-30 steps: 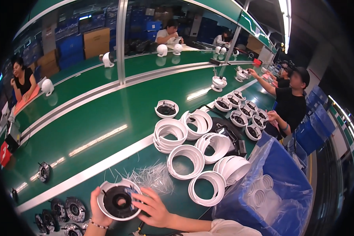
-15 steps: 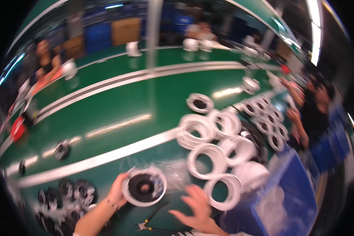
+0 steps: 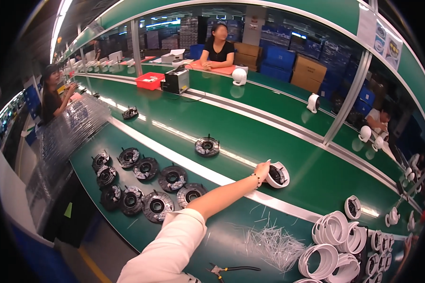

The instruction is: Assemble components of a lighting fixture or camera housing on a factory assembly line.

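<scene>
Far out over the green belt, my left hand [image 3: 261,173] is closed on the edge of a white round housing [image 3: 283,182] with a black insert inside. Behind it on the belt sits a black round part [image 3: 207,146] with upright prongs. My right hand is out of the picture. Below the outstretched arm lie pliers [image 3: 216,270] with black and yellow handles and a heap of thin clear plastic strips [image 3: 277,249].
Several black round parts [image 3: 173,178] stand left of my arm. White rings [image 3: 318,261] crowd the lower right, and another white housing [image 3: 352,207] rests on the belt. A co-worker [image 3: 218,49] sits across, near a red bin [image 3: 149,81]. Another person [image 3: 55,94] is far left.
My view has swung left. My left hand has carried the white housing forward from above the worktable onto the belt. My right hand, open before, has left the picture.
</scene>
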{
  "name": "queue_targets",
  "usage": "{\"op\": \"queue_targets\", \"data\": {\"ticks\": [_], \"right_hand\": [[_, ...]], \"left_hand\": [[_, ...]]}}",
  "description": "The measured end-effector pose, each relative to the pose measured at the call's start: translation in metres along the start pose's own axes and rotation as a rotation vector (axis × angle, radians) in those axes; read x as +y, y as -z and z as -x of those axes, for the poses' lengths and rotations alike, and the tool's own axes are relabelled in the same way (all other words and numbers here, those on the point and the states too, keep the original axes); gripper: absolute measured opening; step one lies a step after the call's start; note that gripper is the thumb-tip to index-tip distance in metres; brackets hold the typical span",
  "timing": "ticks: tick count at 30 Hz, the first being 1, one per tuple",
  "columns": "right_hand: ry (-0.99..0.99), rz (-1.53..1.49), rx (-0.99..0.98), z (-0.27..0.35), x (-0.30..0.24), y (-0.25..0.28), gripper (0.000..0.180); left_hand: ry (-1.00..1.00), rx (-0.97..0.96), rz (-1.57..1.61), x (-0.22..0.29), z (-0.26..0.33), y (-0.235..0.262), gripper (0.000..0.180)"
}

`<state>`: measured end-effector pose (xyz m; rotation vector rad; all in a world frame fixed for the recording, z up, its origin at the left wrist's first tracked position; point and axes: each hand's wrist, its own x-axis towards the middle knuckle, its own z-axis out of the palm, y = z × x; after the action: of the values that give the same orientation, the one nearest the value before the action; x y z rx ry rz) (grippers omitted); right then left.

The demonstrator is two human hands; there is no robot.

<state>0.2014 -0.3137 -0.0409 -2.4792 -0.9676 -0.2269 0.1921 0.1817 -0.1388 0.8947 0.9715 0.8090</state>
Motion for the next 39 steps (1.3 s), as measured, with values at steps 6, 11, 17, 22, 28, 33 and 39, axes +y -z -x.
{"op": "queue_targets", "data": {"ticks": [6, 11, 17, 22, 28, 33, 39], "right_hand": [[0.041, -0.03, -0.059, -0.002, -0.021, 0.008, 0.037], [0.027, -0.024, -0.029, -0.003, -0.02, 0.004, 0.037], [0.162, -0.08, 0.105, -0.011, -0.022, 0.007, 0.033], [0.121, -0.174, 0.096, -0.002, -0.004, -0.002, 0.038], [0.094, -0.234, 0.115, 0.0, -0.004, -0.005, 0.036], [0.091, -0.223, 0.118, 0.0, -0.008, -0.005, 0.033], [-0.103, -0.352, 0.233, -0.001, -0.016, -0.012, 0.057]], "left_hand": [[-0.053, 0.05, -0.436, 0.02, 0.003, -0.008, 0.044], [-0.142, 0.144, -0.68, 0.009, -0.003, -0.023, 0.056], [-0.238, 0.19, -0.461, 0.021, 0.006, -0.028, 0.055], [-0.326, -0.018, -0.327, 0.031, 0.011, -0.042, 0.047], [-0.333, -0.422, -0.211, 0.084, 0.112, -0.048, 0.036], [-0.354, -0.573, -0.208, 0.097, 0.154, -0.052, 0.035], [-0.367, -0.62, -0.285, 0.102, 0.163, -0.049, 0.036]]}}
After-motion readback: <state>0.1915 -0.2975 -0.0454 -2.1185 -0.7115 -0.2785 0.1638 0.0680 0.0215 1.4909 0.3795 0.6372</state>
